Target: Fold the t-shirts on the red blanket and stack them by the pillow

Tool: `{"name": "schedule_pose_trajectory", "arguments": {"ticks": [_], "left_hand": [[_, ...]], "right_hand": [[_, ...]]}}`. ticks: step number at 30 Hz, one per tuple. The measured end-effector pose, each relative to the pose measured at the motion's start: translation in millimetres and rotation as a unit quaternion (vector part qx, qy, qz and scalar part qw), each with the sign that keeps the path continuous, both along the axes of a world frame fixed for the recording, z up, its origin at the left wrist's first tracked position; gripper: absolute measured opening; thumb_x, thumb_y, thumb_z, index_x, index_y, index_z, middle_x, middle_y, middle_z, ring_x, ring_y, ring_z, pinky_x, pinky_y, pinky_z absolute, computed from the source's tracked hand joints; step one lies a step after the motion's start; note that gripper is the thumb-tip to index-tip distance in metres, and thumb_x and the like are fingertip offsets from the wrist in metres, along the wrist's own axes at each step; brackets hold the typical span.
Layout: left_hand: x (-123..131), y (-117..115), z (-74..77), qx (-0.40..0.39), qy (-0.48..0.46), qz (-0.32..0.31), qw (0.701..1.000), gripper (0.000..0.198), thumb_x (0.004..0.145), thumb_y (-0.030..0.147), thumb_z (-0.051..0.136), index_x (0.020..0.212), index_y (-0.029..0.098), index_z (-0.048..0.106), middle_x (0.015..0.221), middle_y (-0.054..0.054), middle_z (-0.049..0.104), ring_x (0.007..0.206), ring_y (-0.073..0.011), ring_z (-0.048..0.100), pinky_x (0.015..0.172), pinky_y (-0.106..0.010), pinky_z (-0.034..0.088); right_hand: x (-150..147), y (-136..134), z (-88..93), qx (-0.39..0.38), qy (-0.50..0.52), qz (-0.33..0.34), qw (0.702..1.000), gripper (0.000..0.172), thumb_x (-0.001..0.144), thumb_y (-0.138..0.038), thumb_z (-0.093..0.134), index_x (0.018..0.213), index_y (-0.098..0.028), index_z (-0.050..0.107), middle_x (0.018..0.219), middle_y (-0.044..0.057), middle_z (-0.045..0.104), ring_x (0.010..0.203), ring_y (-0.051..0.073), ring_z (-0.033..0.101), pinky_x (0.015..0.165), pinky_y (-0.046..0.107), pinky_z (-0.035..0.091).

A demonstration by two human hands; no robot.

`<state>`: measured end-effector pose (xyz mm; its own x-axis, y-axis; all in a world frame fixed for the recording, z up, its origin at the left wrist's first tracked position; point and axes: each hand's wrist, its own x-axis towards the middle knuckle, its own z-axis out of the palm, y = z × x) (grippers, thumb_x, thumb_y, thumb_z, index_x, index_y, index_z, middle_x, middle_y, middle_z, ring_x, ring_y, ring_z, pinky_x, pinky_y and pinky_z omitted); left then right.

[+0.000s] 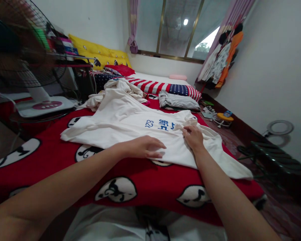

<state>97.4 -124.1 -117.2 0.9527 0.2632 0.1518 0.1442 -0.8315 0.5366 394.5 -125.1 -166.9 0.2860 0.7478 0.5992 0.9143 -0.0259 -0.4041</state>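
A white T-shirt (125, 117) with blue characters and numbers lies spread across a red blanket (150, 180) patterned with black-and-white shapes. My left hand (146, 147) is over the shirt's near edge, its fingers stretched out and apart, with nothing held. At the shirt's right part, my right hand (193, 135) pinches the cloth, which bunches up around the fingertips and hides part of the blue print. To the right of that hand, the white fabric trails in loose folds towards the blanket's right edge.
Crumpled light clothes (126, 86) lie beyond the shirt, beside a folded grey garment stack (178, 100). A fan (43, 102) stands at left. On the right are a yellow stool (224, 117), a dark green slatted rack (278, 154) and a ring light (280, 128).
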Motion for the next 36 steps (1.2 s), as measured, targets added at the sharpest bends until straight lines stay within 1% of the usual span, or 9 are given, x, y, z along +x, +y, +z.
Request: {"name": "schedule_pose_trajectory", "arguments": {"ticks": [4,8,11,14,19,24,27,32,36], "left_hand": [[-55,40,28.0,-0.017,0.001,0.193,0.981,0.049,0.084,0.053,0.056,0.113,0.016,0.07,0.11,-0.008,0.072,0.098,-0.0223,0.065,0.088,-0.032,0.049],[-128,91,41.8,0.096,0.046,0.409,0.906,0.041,0.084,0.043,0.058,0.108,0.011,0.07,0.106,-0.008,0.072,0.093,-0.0206,0.064,0.085,-0.03,0.046],[-176,120,38.9,0.156,0.133,0.467,0.86,0.04,0.083,0.037,0.061,0.111,0.009,0.067,0.101,-0.006,0.073,0.09,-0.0189,0.061,0.078,-0.025,0.043],[-202,135,29.4,0.124,0.184,0.471,0.854,0.042,0.079,0.041,0.066,0.107,0.01,0.068,0.091,0.0,0.074,0.081,-0.0152,0.06,0.069,-0.019,0.039],[-210,140,21.1,0.108,0.215,0.432,0.87,0.029,0.075,0.038,0.07,0.09,0.014,0.073,0.076,0.006,0.072,0.072,-0.0118,0.056,0.065,-0.017,0.034],[-208,137,24.4,0.159,0.166,0.491,0.84,0.029,0.081,0.039,0.062,0.096,0.016,0.07,0.078,0.008,0.071,0.078,-0.0126,0.054,0.065,-0.018,0.032],[-201,132,18.5,0.198,0.123,0.521,0.821,0.033,0.082,0.039,0.061,0.103,0.015,0.068,0.093,0.004,0.072,0.084,-0.015,0.055,0.068,-0.021,0.034],[-186,122,0.0,0.216,0.121,0.517,0.82,0.03,0.084,0.039,0.058,0.097,0.014,0.07,0.1,-0.005,0.07,0.09,-0.0206,0.056,0.074,-0.027,0.035],[-181,121,-0.3,0.267,0.134,0.525,0.797,0.028,0.085,0.035,0.052,0.095,0.015,0.07,0.105,-0.012,0.067,0.095,-0.0287,0.057,0.075,-0.034,0.036]], "right_hand": [[-10,-5,6.8,0.07,0.012,0.057,0.996,0.018,0.077,-0.025,0.055,0.086,-0.015,0.068,0.093,0.01,0.064,0.079,0.02,0.059,0.077,0.035,0.047],[-29,-6,13.0,0.068,0.084,0.163,0.981,0.017,0.08,-0.028,0.057,0.086,-0.018,0.068,0.089,0.006,0.067,0.075,0.017,0.06,0.074,0.032,0.049],[-44,-7,16.0,0.022,0.121,0.237,0.964,0.017,0.08,-0.032,0.06,0.086,-0.018,0.069,0.084,0.004,0.069,0.079,0.018,0.062,0.076,0.031,0.048],[-54,-10,18.1,-0.037,0.079,0.288,0.954,0.018,0.081,-0.034,0.061,0.087,-0.019,0.07,0.084,0.004,0.068,0.078,0.017,0.06,0.072,0.029,0.046],[-57,-12,16.5,-0.085,0.0,0.294,0.952,0.02,0.082,-0.036,0.062,0.09,-0.02,0.07,0.081,0.004,0.065,0.072,0.016,0.057,0.065,0.027,0.043],[-55,-8,11.7,-0.08,-0.038,0.278,0.957,0.011,0.081,-0.027,0.061,0.082,-0.02,0.068,0.08,0.003,0.063,0.071,0.016,0.057,0.066,0.027,0.042],[-56,-7,11.3,-0.067,-0.058,0.268,0.959,0.01,0.081,-0.023,0.059,0.077,-0.02,0.067,0.077,0.003,0.063,0.071,0.016,0.056,0.065,0.027,0.041],[-59,-10,13.2,-0.067,-0.074,0.26,0.96,0.009,0.081,-0.021,0.058,0.078,-0.019,0.066,0.077,0.003,0.062,0.071,0.016,0.056,0.065,0.026,0.04],[-60,-10,13.8,-0.072,-0.065,0.263,0.96,0.009,0.081,-0.023,0.059,0.078,-0.02,0.066,0.078,0.003,0.063,0.071,0.016,0.056,0.066,0.026,0.04]]}}
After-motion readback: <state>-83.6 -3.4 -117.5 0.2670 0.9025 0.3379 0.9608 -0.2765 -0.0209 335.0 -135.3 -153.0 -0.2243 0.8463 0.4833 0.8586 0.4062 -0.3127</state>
